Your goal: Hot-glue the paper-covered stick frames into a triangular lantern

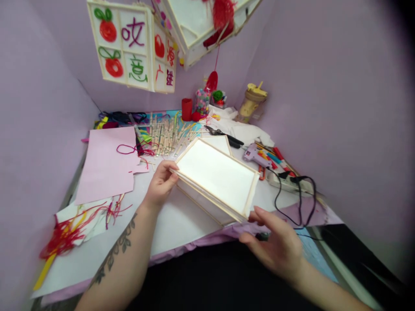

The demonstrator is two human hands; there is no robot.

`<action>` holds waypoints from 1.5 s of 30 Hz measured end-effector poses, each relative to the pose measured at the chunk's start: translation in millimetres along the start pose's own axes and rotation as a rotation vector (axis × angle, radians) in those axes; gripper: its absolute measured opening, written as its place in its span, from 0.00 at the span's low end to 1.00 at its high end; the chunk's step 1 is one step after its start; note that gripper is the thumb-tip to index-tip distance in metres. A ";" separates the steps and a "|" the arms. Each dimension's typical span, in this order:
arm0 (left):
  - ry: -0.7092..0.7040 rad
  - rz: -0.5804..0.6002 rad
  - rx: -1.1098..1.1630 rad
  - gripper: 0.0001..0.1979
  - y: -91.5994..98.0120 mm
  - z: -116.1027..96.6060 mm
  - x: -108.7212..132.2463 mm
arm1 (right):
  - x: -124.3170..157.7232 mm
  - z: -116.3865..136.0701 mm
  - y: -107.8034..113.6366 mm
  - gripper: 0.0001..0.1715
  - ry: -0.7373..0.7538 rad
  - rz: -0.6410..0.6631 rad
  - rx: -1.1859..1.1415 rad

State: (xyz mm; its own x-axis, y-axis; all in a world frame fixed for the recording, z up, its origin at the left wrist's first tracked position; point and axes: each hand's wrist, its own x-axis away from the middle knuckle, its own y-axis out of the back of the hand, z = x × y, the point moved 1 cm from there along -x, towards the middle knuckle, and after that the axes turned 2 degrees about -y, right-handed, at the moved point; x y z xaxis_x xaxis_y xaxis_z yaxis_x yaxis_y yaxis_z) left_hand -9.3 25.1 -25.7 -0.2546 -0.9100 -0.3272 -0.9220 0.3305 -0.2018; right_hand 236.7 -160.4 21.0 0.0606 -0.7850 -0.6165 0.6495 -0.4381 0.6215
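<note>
Both hands, seen from the head camera, flank one white box (pixel 217 175) edged in thin wooden strips, tilted above the front of the table (pixel 177 229): the left hand (pixel 164 183) is at its left corner, the right hand (pixel 279 244) at its near right corner. Left thumb and fingers pinch the box; the right fingers are loosely spread and curved, thumb apart, and whether a fingertip touches the box I cannot tell. The left forearm reaches up from the lower left, the right one comes in from the lower right. Just behind the box shows one more white framed piece (pixel 222 141); I cannot tell whether it is joined on. Two lanterns (pixel 132 47) hang above. One glue gun (pixel 256 156) and one power strip (pixel 288 183) lie to the right, one pair of cutters (pixel 233 140) beyond the box. One red tube (pixel 187 109) and one lidded cup (pixel 249 106) are at the back. One large pink sheet (pixel 108 166) lies left, near many sticks (pixel 164 134), too crowded to count.
</note>
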 end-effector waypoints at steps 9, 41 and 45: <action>-0.030 -0.083 -0.009 0.14 -3.8 -4.5 -2.2 | -21.6 -10.1 -24.4 0.28 -0.152 -0.082 0.045; -0.089 -0.278 -0.280 0.11 -6.1 -5.9 5.0 | -73.4 -86.4 -68.5 0.15 -0.354 -0.298 -0.449; -0.084 -0.275 -0.279 0.10 -6.9 -6.0 5.3 | -72.3 -88.9 -68.9 0.15 -0.334 -0.317 -0.407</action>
State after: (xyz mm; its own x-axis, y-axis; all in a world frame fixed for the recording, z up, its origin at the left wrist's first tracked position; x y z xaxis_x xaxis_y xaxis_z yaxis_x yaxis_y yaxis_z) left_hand -6.0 16.5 -20.5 0.0271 -0.9276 -0.3727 -0.9992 -0.0141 -0.0377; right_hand 254.9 -34.5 -20.2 -0.3812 -0.7675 -0.5153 0.8383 -0.5220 0.1574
